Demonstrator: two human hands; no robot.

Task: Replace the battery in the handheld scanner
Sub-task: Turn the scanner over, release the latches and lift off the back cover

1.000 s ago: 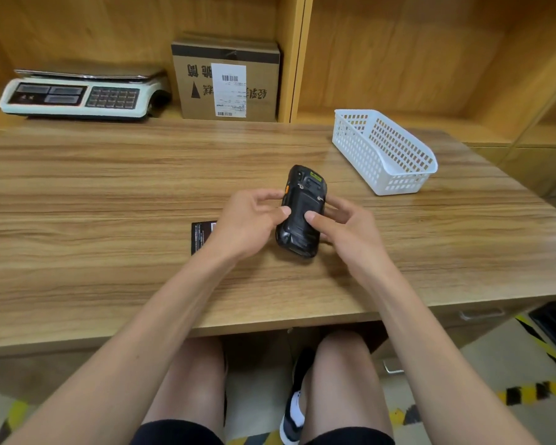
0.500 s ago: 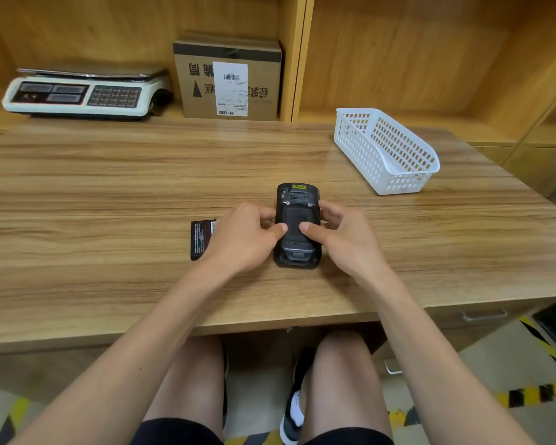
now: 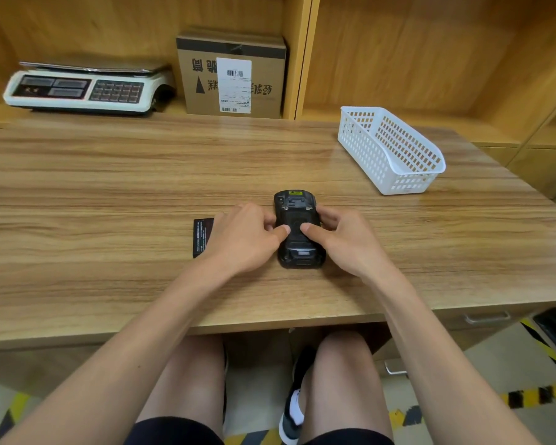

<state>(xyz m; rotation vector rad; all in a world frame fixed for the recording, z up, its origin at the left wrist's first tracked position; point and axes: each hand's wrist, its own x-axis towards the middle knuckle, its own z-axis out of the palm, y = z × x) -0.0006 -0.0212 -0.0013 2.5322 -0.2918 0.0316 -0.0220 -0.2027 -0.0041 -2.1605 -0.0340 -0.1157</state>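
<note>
The black handheld scanner point(image 3: 297, 216) lies face down on the wooden table point(image 3: 109, 194), its back cover facing up and a yellow label at its far end. My left hand point(image 3: 243, 239) grips its left side and my right hand point(image 3: 341, 240) grips its right side. Both thumbs press side by side on the middle of the back cover. A flat black battery point(image 3: 200, 237) lies on the table just left of my left hand, partly hidden by it.
A white plastic basket point(image 3: 395, 159) stands at the back right of the table. On the shelf behind are a weighing scale point(image 3: 81, 88) and a cardboard box point(image 3: 231, 75). The table's front edge runs just above my knees.
The scanner was held tilted above the table a second ago; it now lies flat and straight on the table, with both thumbs moved onto the back cover.
</note>
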